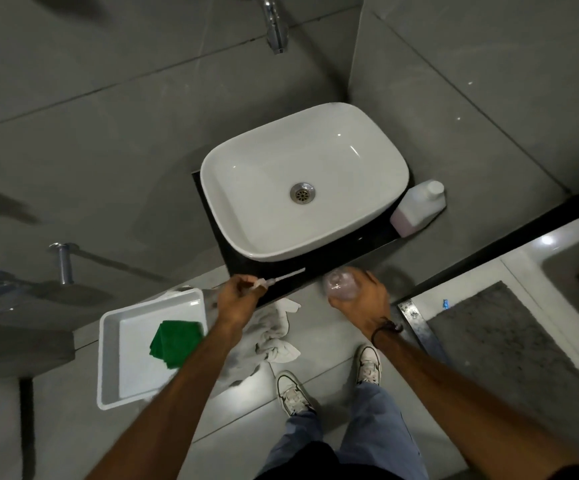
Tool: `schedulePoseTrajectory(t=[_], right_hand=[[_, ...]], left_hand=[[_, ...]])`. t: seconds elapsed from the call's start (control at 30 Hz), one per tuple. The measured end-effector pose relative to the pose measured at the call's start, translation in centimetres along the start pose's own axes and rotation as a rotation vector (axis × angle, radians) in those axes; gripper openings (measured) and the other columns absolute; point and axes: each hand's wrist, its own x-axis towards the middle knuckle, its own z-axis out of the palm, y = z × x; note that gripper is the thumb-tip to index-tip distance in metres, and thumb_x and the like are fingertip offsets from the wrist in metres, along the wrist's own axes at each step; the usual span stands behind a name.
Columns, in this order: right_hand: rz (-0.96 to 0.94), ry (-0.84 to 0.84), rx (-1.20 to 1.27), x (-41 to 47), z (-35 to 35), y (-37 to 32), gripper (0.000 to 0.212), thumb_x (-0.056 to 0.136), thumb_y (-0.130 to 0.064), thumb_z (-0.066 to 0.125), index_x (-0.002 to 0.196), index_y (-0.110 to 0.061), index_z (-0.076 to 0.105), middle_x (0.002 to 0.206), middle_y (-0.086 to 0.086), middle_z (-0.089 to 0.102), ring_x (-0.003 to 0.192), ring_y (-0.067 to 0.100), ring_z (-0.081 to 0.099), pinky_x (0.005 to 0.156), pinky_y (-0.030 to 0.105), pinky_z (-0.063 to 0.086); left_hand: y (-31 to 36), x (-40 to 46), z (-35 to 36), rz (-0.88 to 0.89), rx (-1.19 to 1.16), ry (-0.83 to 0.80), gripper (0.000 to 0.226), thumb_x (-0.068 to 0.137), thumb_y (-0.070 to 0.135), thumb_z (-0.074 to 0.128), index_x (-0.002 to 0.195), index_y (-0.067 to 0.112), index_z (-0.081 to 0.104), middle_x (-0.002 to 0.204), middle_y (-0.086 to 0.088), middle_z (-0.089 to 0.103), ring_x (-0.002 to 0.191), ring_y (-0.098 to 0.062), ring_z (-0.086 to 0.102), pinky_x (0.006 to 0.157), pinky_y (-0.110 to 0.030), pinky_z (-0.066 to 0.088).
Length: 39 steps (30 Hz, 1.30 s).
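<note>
My left hand (pixel 237 295) grips the handle of a small white brush (pixel 282 278), whose head points right along the front edge of the black counter (pixel 310 268). My right hand (pixel 359 296) holds a clear plastic bottle (pixel 341 283) with pinkish liquid, just below the counter edge. A white basin (pixel 246 216) sits on the counter above both hands, with a metal drain (pixel 302 192) in its middle.
A white tray (pixel 108 358) on the floor at the left holds a green cloth (pixel 176 342). A crumpled white rag (pixel 276 336) lies beside it. A white bottle (pixel 419 207) stands right of the basin. A chrome tap (pixel 276 24) hangs above. My shoes (pixel 293 393) stand below; a grey mat (pixel 509 344) lies at the right.
</note>
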Motion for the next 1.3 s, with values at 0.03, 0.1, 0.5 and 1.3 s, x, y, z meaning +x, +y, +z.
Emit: schedulePoseTrajectory(t=[0.03,0.1,0.5,1.3], right_hand=[[0.015,0.014,0.009,0.1,-1.0,0.7,0.07,0.057,-0.039,0.09,0.121,-0.027,0.063,0.112,0.0,0.065,0.097,0.021,0.064,0.078,0.025,0.048],[0.031,0.031,0.009,0.3,-2.6,2.1,0.072,0.058,-0.043,0.088,0.124,-0.029,0.061,0.115,0.0,0.066,0.1,0.02,0.064,0.082,0.026,0.05],[0.026,-0.029,0.033,3.1,-6.5,4.3,0.062,0.061,-0.044,0.088,0.116,-0.033,0.062,0.102,-0.012,0.065,0.089,0.01,0.064,0.076,0.023,0.055],[-0.155,-0.194,0.222,0.0,6.1,-9.0,0.067,0.058,-0.019,0.094,0.12,-0.024,0.067,0.108,0.0,0.075,0.097,0.015,0.069,0.085,0.033,0.06]], left_hand=[[0.1,0.3,1.6,-0.015,-0.008,0.011,0.019,0.085,0.008,0.076,0.098,0.008,0.062,0.082,0.002,0.064,0.076,-0.013,0.06,0.063,-0.011,0.048],[0.2,1.1,5.1,-0.048,-0.005,0.072,0.025,0.079,0.009,0.082,0.092,0.013,0.061,0.082,0.003,0.065,0.08,-0.018,0.063,0.073,-0.02,0.051],[1.6,4.1,16.2,-0.27,-0.048,0.435,0.03,0.064,0.023,0.093,0.084,0.012,0.074,0.103,-0.007,0.063,0.093,-0.027,0.065,0.085,-0.037,0.057],[-0.3,-1.3,-0.5,0.125,-0.138,-0.237,0.056,0.076,-0.007,0.077,0.124,0.017,0.064,0.115,-0.001,0.073,0.105,-0.01,0.069,0.085,-0.023,0.058]])
